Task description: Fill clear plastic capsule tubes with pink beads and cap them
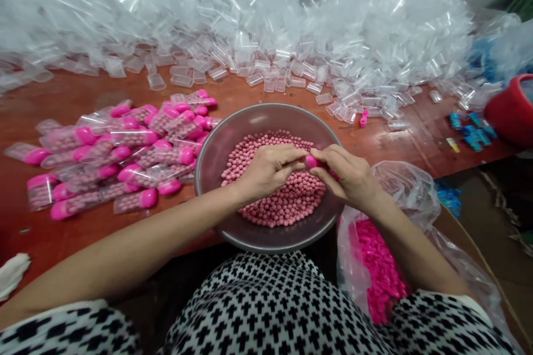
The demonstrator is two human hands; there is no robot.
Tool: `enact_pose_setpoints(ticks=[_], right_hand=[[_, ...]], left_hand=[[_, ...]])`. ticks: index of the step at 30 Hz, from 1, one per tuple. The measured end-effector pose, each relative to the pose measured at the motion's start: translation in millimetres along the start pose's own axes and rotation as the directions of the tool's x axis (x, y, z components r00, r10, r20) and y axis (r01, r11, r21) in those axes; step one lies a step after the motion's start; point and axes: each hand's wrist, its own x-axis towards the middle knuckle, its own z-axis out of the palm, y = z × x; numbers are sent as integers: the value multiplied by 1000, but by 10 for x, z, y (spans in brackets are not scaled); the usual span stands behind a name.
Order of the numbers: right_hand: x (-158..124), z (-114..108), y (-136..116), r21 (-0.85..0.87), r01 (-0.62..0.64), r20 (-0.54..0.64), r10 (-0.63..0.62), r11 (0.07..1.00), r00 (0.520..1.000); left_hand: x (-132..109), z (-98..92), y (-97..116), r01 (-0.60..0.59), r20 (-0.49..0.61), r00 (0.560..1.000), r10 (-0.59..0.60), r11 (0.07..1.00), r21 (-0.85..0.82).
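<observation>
A grey metal bowl [266, 244] holds many small round pink beads [270, 208]. Above the beads, my left hand [270, 169] is closed in a pinch, its fingertips against a small bright pink cap [311, 161]. From the other side my right hand [347, 175] grips the same pink piece between thumb and fingers. Whether a clear tube is joined to the cap is hidden by my fingers. Left of the bowl lies a pile of clear tubes filled with beads and closed with pink caps [147, 198].
A large heap of empty clear tubes [270, 77] spans the back of the wooden table [125, 87]. An open plastic bag of pink caps [377, 266] is at the lower right. Blue pieces [474, 136] and a red container [510, 111] are at the far right.
</observation>
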Motion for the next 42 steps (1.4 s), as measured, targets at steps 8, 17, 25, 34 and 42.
enact_pose_setpoints(ticks=[8, 17, 25, 34, 42], right_hand=[[-204, -81, 174, 804, -386, 126, 505, 453, 854], [90, -5, 89, 802, -558, 387, 524, 215, 759], [168, 116, -45, 794, -606, 508, 503, 42, 700], [198, 348, -72, 832, -552, 470, 603, -58, 645], [220, 121, 299, 821, -568, 442, 555, 67, 704]], left_hand=[[84, -6, 22, 359, 91, 918, -387, 711, -604], [38, -5, 19, 95, -12, 995, -102, 952, -292], [0, -2, -50, 60, -84, 992, -89, 951, -305], [-2, -12, -34, 84, -99, 988, -116, 955, -283], [-64, -448, 213, 247, -230, 937, -261, 965, -91]])
